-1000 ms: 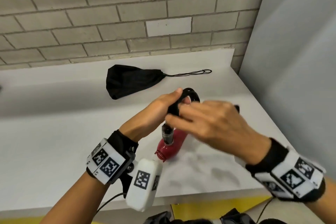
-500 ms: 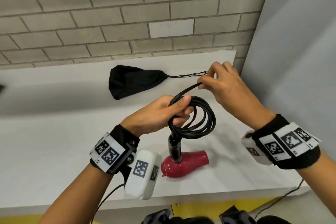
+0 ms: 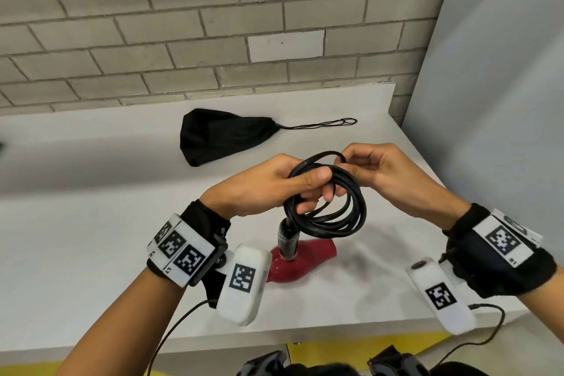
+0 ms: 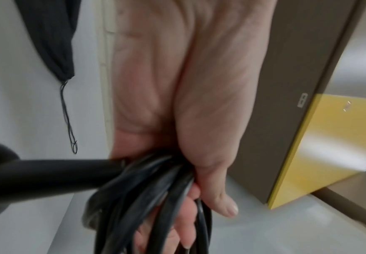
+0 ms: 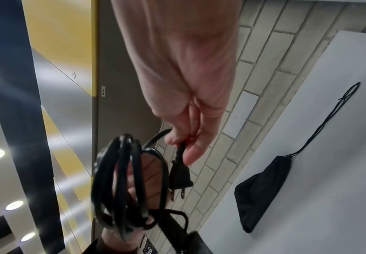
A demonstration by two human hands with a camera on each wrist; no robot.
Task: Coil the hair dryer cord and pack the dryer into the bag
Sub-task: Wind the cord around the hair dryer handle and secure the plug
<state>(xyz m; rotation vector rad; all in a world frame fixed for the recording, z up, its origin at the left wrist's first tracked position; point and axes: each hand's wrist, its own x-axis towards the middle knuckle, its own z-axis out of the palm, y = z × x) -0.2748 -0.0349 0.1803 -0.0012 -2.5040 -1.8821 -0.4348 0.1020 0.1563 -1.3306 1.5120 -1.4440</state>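
The left hand (image 3: 268, 185) gripped the coiled black rubber cord (image 3: 326, 210), thumb clamped over the loops, while the right hand (image 3: 384, 175) pinched the cord just behind its black 2-prong plug (image 5: 179, 178). The red plastic hair dryer (image 3: 300, 259) lay on the white countertop (image 3: 91, 253) directly below. The black drawstring fabric bag (image 3: 219, 136) lay well apart, near the grey brick wall (image 3: 183, 24).

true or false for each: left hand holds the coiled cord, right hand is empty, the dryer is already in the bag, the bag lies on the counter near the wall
1. The left hand holds the coiled cord: true.
2. The right hand is empty: false, it pinches the cord just behind the plug.
3. The red dryer is already in the bag: false, it is outside, below the coil, over the counter.
4. The black bag lies on the counter near the brick wall, its drawstring trailing out: true.
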